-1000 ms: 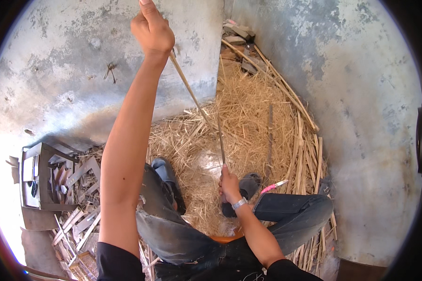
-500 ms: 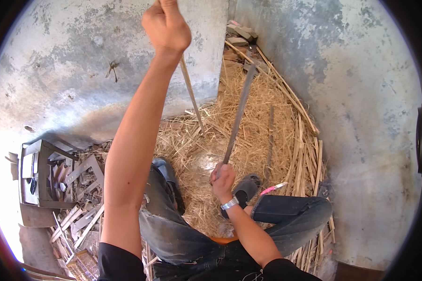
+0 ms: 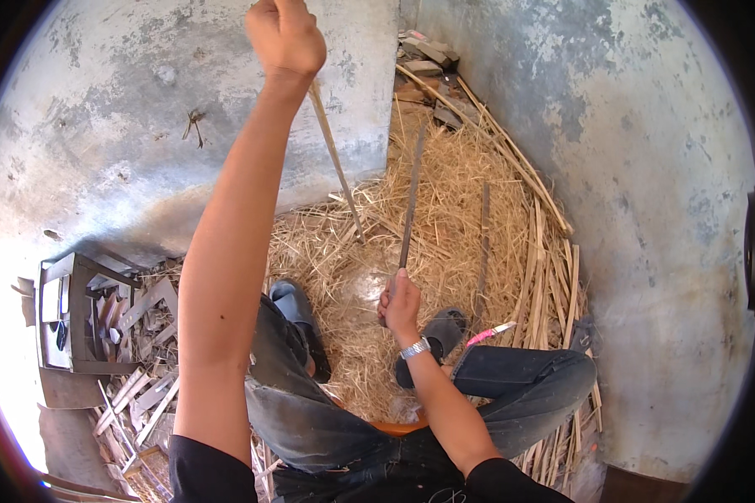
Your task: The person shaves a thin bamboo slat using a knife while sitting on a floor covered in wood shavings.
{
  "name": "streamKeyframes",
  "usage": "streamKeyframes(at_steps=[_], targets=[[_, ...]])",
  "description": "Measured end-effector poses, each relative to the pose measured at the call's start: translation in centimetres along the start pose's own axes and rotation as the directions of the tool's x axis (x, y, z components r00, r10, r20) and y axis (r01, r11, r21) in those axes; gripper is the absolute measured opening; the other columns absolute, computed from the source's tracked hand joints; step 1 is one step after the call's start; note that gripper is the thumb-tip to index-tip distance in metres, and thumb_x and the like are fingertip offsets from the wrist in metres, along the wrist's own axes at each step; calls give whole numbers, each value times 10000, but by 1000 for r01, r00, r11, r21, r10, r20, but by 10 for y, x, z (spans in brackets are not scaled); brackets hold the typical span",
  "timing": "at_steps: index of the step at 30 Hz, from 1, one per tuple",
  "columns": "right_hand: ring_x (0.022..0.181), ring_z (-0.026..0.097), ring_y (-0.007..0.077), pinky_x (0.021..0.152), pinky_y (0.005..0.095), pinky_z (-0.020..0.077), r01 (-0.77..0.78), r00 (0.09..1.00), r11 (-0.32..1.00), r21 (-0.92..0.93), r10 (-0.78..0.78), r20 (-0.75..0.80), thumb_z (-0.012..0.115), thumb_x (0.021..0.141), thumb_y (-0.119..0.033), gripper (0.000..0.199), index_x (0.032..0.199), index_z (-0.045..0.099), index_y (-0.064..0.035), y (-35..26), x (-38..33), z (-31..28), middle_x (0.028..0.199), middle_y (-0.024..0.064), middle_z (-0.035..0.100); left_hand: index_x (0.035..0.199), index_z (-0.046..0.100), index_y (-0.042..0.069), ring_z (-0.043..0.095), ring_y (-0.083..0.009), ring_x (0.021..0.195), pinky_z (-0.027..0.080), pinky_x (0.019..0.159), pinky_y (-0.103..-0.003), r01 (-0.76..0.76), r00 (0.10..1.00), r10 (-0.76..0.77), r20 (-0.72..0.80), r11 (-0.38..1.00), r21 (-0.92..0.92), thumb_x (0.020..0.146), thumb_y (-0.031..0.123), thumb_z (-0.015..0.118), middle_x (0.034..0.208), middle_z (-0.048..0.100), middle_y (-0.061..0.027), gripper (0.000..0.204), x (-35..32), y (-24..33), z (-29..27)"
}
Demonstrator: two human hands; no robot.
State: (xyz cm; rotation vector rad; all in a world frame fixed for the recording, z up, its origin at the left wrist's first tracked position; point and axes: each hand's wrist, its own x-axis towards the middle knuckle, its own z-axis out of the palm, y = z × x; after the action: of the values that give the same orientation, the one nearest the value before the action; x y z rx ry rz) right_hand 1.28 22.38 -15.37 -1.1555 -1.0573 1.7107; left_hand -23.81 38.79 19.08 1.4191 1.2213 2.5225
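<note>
High at the upper left, my left hand is closed round the top of a thin bamboo strip. The strip slants down and its lower end reaches the shavings on the floor. My right hand, between my knees, grips a long, narrow machete. Its dark blade points away from me, just right of the strip and apart from it in the picture. The handle is mostly hidden in my fist.
Pale bamboo shavings cover the floor. Split bamboo strips lie along the right wall. A pink-handled knife rests by my right knee. Another dark bar lies on the shavings. A wooden stool and scrap wood stand at left.
The machete has swung left, and its tip now sits nearer the bamboo strip. My right hand has moved slightly forward. My left hand has shifted a little left and up, still holding the strip.
</note>
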Motion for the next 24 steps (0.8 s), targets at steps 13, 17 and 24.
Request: streamKeyframes(at_steps=[13,17,24], targets=[[402,479,221,412,420,427,-676,733,735,-57,679,47,473,1022,-643,678,700,530,-49,107,47,-80,542,62,481,702,244,152,181,-115,555,191,507,-282,220,975,-206,83,943,-248,1064,595,353,644,197,37,583,-1,36,-53],[423,414,168,416,372,389,-632,773,768,-100,635,-8,543,986,-660,619,800,527,-70,60,35,-79,582,24,446,706,288,145,204,-121,529,171,497,-294,407,907,-343,245,864,-295,1028,677,263,593,203,37,622,-10,50,-103],[432,392,91,401,270,344,-434,901,894,-109,427,-78,653,978,-521,448,824,522,-121,-77,-51,-152,588,-36,418,664,318,211,185,-107,491,165,449,-308,196,896,-287,-338,941,-277,1019,676,228,549,215,67,592,-44,139,-184]])
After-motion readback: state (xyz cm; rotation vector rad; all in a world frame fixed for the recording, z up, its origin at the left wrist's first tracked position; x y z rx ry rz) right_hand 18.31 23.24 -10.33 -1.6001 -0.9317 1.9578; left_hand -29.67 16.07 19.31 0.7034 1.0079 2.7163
